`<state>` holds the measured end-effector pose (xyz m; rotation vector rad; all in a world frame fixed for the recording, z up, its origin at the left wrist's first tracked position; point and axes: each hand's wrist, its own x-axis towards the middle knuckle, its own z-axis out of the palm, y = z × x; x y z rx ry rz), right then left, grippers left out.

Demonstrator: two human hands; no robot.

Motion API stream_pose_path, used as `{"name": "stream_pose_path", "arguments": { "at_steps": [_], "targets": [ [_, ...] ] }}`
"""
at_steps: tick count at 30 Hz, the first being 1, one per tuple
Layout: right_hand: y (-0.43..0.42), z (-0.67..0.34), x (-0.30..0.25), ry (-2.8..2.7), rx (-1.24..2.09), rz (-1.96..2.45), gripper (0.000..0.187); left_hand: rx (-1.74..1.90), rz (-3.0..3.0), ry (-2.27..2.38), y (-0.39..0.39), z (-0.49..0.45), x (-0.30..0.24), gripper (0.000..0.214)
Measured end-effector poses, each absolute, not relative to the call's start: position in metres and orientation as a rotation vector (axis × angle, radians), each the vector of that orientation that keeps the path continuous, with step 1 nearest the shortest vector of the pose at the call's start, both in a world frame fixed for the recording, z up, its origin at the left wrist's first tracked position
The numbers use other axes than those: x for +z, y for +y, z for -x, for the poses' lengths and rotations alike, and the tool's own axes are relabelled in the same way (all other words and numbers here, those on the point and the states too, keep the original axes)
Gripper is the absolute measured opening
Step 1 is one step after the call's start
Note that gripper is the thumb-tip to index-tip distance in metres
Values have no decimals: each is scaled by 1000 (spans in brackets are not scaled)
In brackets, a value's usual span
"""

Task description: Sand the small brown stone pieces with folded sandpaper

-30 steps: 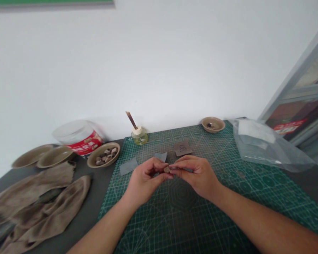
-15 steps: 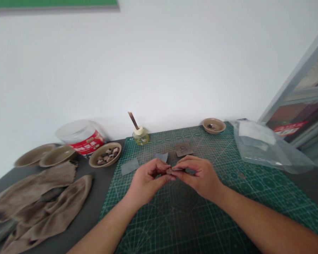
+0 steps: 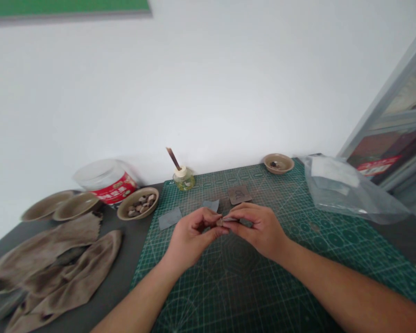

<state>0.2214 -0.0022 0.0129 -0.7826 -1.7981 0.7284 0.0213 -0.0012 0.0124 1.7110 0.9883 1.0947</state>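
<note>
Over the green cutting mat (image 3: 201,296) my two hands meet, fingertips close together. My left hand (image 3: 190,236) pinches a small brown piece (image 3: 220,223), like the nut-sized lumps in the bowl; fingers cover most of it. Pressed against that piece is a thin grey-brown piece of sandpaper (image 3: 231,219), gripped between thumb and fingers of my right hand (image 3: 260,229). Just beyond the hands lie a brown square of sandpaper (image 3: 239,194) with a dark mark on it and a small grey sheet (image 3: 212,205). Another grey sheet (image 3: 170,218) rests left of them.
A bowl of brown-and-white lumps (image 3: 138,203), two other bowls (image 3: 76,206), a red-labelled plastic jar (image 3: 107,180) and a stained brown cloth (image 3: 69,277) occupy the left. At the back stand a small glass bottle (image 3: 184,179) and a bowl (image 3: 278,163). A clear plastic bag (image 3: 350,199) lies right.
The hands keep their grip and place; the sandpaper in the right fingers has tilted slightly against the brown piece. The whole view has shifted a little.
</note>
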Motion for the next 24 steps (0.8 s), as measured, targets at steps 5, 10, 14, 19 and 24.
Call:
{"name": "stream_pose_path", "arguments": {
  "at_steps": [5,10,14,19,24],
  "targets": [
    [2,-221,9,-1797,834,764,15,1076,-1729,969,-1,-22,14,13],
    [2,-221,12,-1746,822,788,14,1120,-1648,1063,-3,-26,10,16],
    [-1,-221,15,-1735,757,778,14,1145,-1609,1030,-5,-28,10,18],
    [-2,-227,18,-1624,946,674,10,1193,-1553,1028,0,-24,14,20],
    [4,-231,18,-1316,1194,737,14,1232,-1473,957,6,-21,14,18]
  ]
}}
